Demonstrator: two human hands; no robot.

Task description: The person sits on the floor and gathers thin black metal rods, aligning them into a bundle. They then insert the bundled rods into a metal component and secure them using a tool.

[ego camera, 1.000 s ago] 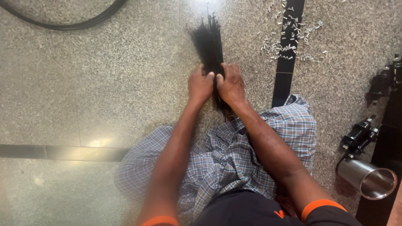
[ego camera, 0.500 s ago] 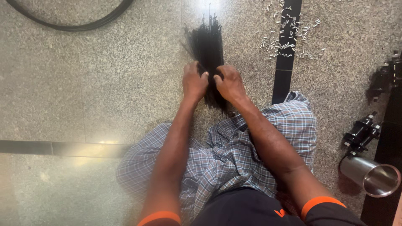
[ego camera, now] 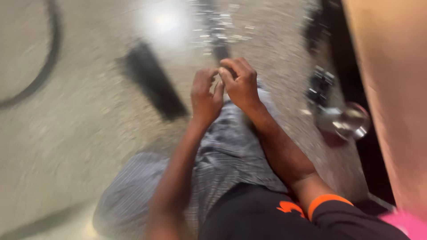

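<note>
Speckled stone floor [ego camera: 80,146], glossy and motion-blurred, with a dark curved hose [ego camera: 42,73] far left and a flat black bundle of strands [ego camera: 153,82] lying well left of the hands. Left hand [ego camera: 205,95] and right hand [ego camera: 240,82] raised together above checked grey cloth [ego camera: 231,151], fingertips touching, curled; anything pinched too blurred to tell. Shiny metal cylinder [ego camera: 349,120] right.

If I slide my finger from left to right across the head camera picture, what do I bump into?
Curved black hose → black bundle on the floor → left hand → right hand → shiny metal cup.
</note>
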